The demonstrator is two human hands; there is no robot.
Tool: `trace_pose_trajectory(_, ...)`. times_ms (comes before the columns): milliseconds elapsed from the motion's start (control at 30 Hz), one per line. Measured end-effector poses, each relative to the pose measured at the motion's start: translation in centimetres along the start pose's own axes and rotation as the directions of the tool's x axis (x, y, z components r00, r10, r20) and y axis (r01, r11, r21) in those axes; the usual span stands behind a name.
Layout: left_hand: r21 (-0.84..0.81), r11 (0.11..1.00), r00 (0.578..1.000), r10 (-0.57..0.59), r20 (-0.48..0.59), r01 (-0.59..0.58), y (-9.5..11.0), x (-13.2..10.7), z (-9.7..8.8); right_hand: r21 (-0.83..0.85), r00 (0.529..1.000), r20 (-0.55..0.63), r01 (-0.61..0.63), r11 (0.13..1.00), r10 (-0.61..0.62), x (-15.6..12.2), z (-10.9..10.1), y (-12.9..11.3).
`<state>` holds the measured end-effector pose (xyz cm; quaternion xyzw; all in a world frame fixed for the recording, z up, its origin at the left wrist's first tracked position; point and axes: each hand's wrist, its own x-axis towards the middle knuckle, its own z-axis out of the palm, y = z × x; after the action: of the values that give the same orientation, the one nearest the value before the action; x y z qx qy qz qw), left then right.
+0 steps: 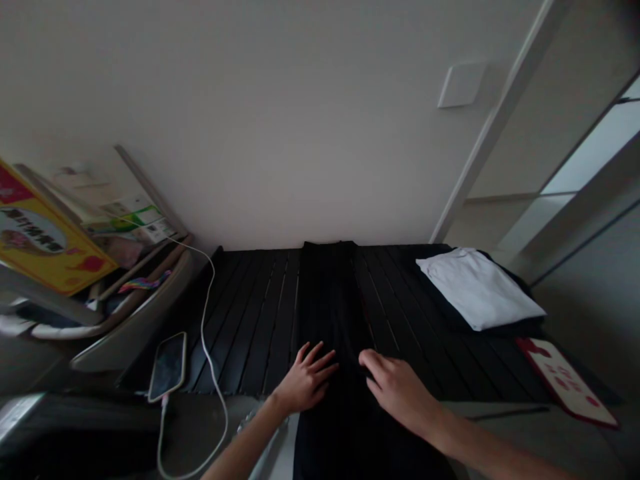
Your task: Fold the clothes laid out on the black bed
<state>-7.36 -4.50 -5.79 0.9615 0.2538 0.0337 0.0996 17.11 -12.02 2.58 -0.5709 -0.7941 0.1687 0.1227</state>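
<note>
And it's both hands on the black cloth, mid-tbl, running lengthwise from the far edge right over the near edge, toward the wearer! L hand is flat on its L side, palm down, fingers spread well apart, clamped on nothing. Over to R hand: at the cloth's R edge, fingers curled, thumb close by; can't tell if a fold's pinched btwn them, too dark there. Slatted tbl meets the wall at the back. Out L, phone lies face up nr the front corner, white cable plugged in & looping past. Far L, a yellow box, tilted. Out R, folded white top sits on smth dark, w/ a red-edged card just in front, nr the tbl's R end.
</note>
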Motion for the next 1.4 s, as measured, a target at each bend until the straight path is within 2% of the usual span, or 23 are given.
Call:
trace_pose_trajectory(67, 0.01, 1.0, 1.0, 0.004, 0.023, -0.004, 1.1, -2.2, -0.1, 0.014, 0.971, 0.14, 0.195, 0.981, -0.195, -0.8, 1.3, -0.7)
trace_pose_trajectory(133, 0.027, 1.0, 0.999, 0.004, 0.036, -0.005, 1.7, -4.3, -0.2, 0.105, 0.887, 0.274, 0.357, 0.928, -0.372, -1.9, 2.7, -0.7)
trace_pose_trajectory(167, 0.042, 0.999, 0.999, 0.003, 0.043, -0.005, 1.9, -5.2, -0.2, 0.158, 0.855, 0.309, 0.386, 0.909, -0.417, -2.4, 3.3, -0.3)
trace_pose_trajectory(200, 0.063, 0.998, 0.999, -0.001, 0.049, -0.002, 1.9, -6.1, -0.1, 0.196, 0.845, 0.32, 0.383, 0.903, -0.428, -2.8, 3.6, 0.2)
trace_pose_trajectory(267, 0.128, 0.992, 0.998, -0.03, 0.057, 0.022, 1.8, -7.5, 0.3, 0.189, 0.887, 0.288, 0.316, 0.93, -0.36, -3.4, 3.8, 1.8)
trace_pose_trajectory(333, 0.223, 0.973, 0.997, -0.068, 0.047, 0.056, 1.5, -8.2, 1.1, 0.088, 0.932, 0.227, 0.268, 0.959, -0.282, -3.5, 3.9, 3.9)
trace_pose_trajectory(400, 0.318, 0.945, 0.996, -0.086, 0.02, 0.075, 1.2, -8.2, 2.0, -0.041, 0.935, 0.194, 0.31, 0.95, -0.296, -3.5, 4.2, 6.2)
trace_pose_trajectory(533, 0.418, 0.905, 0.997, -0.057, -0.06, 0.077, 0.9, -6.7, 3.5, -0.288, 0.891, 0.108, 0.452, 0.844, -0.441, -3.5, 6.6, 9.4)
trace_pose_trajectory(633, 0.391, 0.92, 0.999, 0.0, -0.049, 0.02, 1.1, -5.5, 3.7, -0.426, 0.854, -0.022, 0.462, 0.778, -0.519, -3.6, 8.7, 9.9)
trace_pose_trajectory(733, 0.239, 0.971, 1.0, -0.014, 0.017, 0.009, 1.3, -5.0, 2.7, -0.443, 0.792, -0.128, 0.493, 0.749, -0.597, -3.7, 9.6, 9.6)
trace_pose_trajectory(833, -0.027, 0.998, 0.995, -0.061, 0.082, 0.064, 1.2, -5.3, 0.9, -0.324, 0.75, -0.193, 0.56, 0.763, -0.632, -4.0, 8.8, 9.3)
trace_pose_trajectory(900, -0.219, 0.968, 0.991, -0.106, 0.084, 0.122, 1.1, -5.4, -0.3, -0.193, 0.778, -0.201, 0.564, 0.803, -0.595, -4.3, 7.5, 9.2)
trace_pose_trajectory(967, -0.396, 0.894, 0.977, -0.207, 0.05, 0.21, 1.0, -5.2, -1.1, -0.054, 0.842, -0.201, 0.501, 0.864, -0.501, -4.6, 5.9, 9.0)
trace_pose_trajectory(1067, -0.616, 0.7, 0.9, -0.436, 0.033, 0.361, 1.3, -4.2, -1.8, 0.15, 0.92, -0.22, 0.359, 0.921, -0.323, -5.3, 4.0, 8.5)
trace_pose_trajectory(1167, -0.749, 0.505, 0.823, -0.56, 0.093, 0.428, 2.2, -3.2, -2.6, 0.343, 0.947, -0.203, 0.307, 0.888, -0.249, -6.1, 2.8, 7.8)
trace_pose_trajectory(1200, -0.776, 0.459, 0.813, -0.571, 0.115, 0.432, 2.6, -2.9, -2.9, 0.396, 0.955, -0.178, 0.292, 0.871, -0.239, -6.3, 2.6, 7.6)
trace_pose_trajectory(1267, -0.806, 0.39, 0.819, -0.54, 0.191, 0.445, 3.4, -2.8, -3.8, 0.483, 0.972, -0.105, 0.234, 0.844, -0.21, -6.7, 1.9, 7.3)
trace_pose_trajectory(1333, -0.801, 0.359, 0.845, -0.437, 0.309, 0.479, 4.1, -2.9, -4.5, 0.554, 0.985, -0.014, 0.15, 0.819, -0.17, -6.6, 1.2, 7.2)
trace_pose_trajectory(1400, -0.764, 0.377, 0.848, -0.317, 0.425, 0.524, 4.6, -3.1, -4.7, 0.608, 0.984, 0.115, 0.038, 0.793, -0.135, -5.7, 0.4, 7.2)
